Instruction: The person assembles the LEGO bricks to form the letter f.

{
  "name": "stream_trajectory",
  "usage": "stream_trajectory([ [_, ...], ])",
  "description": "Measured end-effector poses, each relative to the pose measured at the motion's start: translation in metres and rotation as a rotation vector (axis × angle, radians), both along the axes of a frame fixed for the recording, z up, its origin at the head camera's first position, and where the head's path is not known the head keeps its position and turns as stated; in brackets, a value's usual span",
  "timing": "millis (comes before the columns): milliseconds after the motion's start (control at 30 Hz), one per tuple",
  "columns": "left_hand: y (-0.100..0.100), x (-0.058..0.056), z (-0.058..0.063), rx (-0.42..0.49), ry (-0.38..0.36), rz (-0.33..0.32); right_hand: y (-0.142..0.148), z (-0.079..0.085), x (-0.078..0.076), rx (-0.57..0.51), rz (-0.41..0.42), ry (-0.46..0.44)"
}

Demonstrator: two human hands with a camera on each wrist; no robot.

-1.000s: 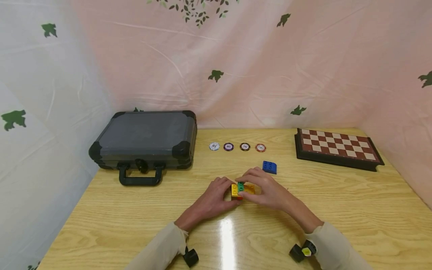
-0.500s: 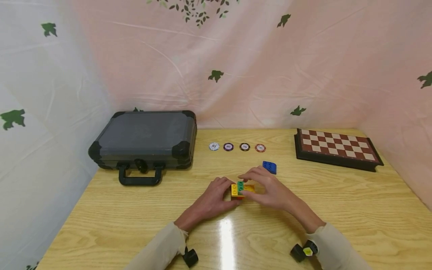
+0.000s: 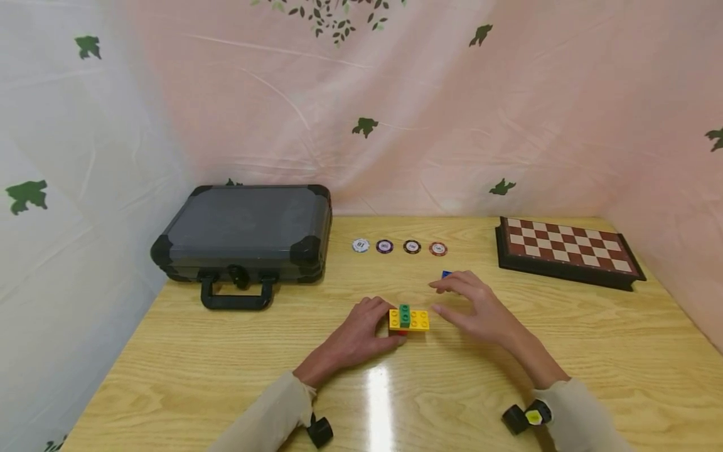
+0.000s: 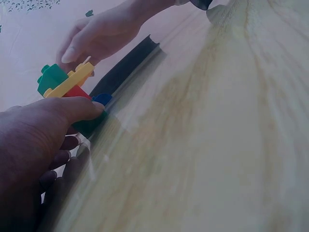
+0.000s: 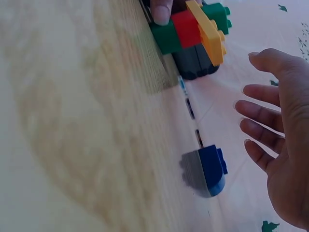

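Note:
Between thumb and fingers, my left hand [image 3: 358, 336] holds the lower part of a toy brick stack standing on the table [image 3: 226, 364]. In the right wrist view the stack shows a green brick [image 5: 166, 39] at the bottom, a red brick [image 5: 186, 29] above it, then a flat yellow brick [image 5: 208, 36] jutting out sideways. A small green brick [image 3: 404, 316] tops the yellow one. My right hand [image 3: 477, 311] hovers just right of the stack, fingers spread and holding nothing. It partly covers a blue brick [image 5: 210, 166] with a rounded edge, lying on the table.
A grey case [image 3: 248, 226] with a black handle stands at the back left. Several poker chips, among them a red-rimmed chip [image 3: 438, 249], lie in a row behind the hands. A folded chessboard [image 3: 567, 251] is at the back right, with a pink curtain [image 3: 316, 125] behind.
My right hand has let go of the small green brick and moved right, off the stack to near the blue brick. The left hand stays in place.

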State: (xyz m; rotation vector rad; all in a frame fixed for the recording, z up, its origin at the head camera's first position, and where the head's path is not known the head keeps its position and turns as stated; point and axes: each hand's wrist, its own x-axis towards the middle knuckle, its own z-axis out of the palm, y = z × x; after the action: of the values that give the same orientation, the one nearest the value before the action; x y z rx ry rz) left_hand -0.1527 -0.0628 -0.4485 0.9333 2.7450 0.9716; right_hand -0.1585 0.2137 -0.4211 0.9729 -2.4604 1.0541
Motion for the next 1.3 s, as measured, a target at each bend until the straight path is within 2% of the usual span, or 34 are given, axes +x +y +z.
stream_trajectory([
  [300,0.001,0.000,0.000,-0.003,0.001,-0.002,0.019,-0.005,-0.011,-0.014,-0.102,0.011],
  [600,0.001,0.001,0.001,-0.003,0.004,0.002,0.034,-0.013,-0.017,0.010,-0.223,-0.090],
  [900,0.001,0.002,0.001,0.006,0.005,0.001,0.039,-0.019,-0.023,-0.002,-0.268,-0.117],
  [1300,0.001,0.001,0.001,0.003,0.000,0.004,0.041,-0.027,-0.031,0.014,-0.277,-0.232],
])
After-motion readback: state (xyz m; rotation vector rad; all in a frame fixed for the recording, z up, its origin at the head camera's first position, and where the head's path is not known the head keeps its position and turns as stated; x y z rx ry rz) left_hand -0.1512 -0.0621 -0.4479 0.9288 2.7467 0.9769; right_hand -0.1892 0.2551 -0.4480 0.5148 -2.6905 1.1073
